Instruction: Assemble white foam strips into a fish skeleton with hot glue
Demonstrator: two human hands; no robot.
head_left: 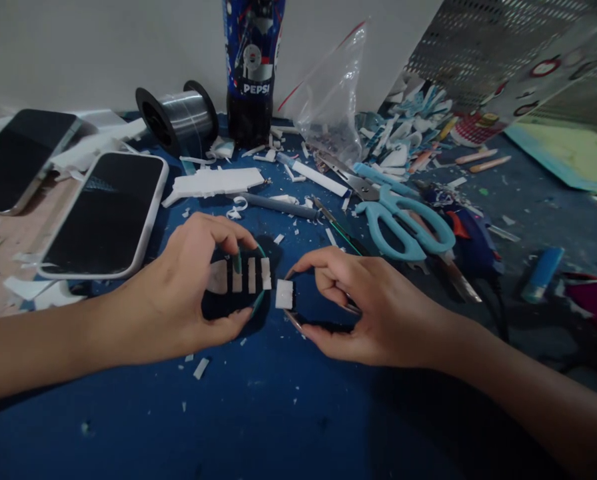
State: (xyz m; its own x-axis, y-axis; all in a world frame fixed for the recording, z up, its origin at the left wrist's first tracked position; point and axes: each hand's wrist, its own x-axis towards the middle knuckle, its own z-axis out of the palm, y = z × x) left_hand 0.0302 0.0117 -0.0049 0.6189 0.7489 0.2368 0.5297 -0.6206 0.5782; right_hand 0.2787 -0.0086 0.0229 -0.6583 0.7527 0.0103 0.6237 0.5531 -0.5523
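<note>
My left hand [193, 287] arches over a row of small white foam strips [252, 275] with dark gaps between them. Its index finger and thumb, with long green nails, close around the ends of the strip [266, 274] on the right of the row. Just across a narrow gap lies a small white foam block [284, 294]. My right hand [353, 300] has the nails of its index finger and thumb at the upper and lower edges of this block, with its other fingers curled. A paler rounded piece [217, 277] sits under my left palm.
Behind the hands lie blue-handled scissors [408, 223], a cutter [336, 223], a white pen [316, 175] and a cut foam piece [216, 183]. Two phones [106, 213] are at left. A wire spool [178, 120], Pepsi bottle [253, 73] and plastic bag [333, 93] stand at the back.
</note>
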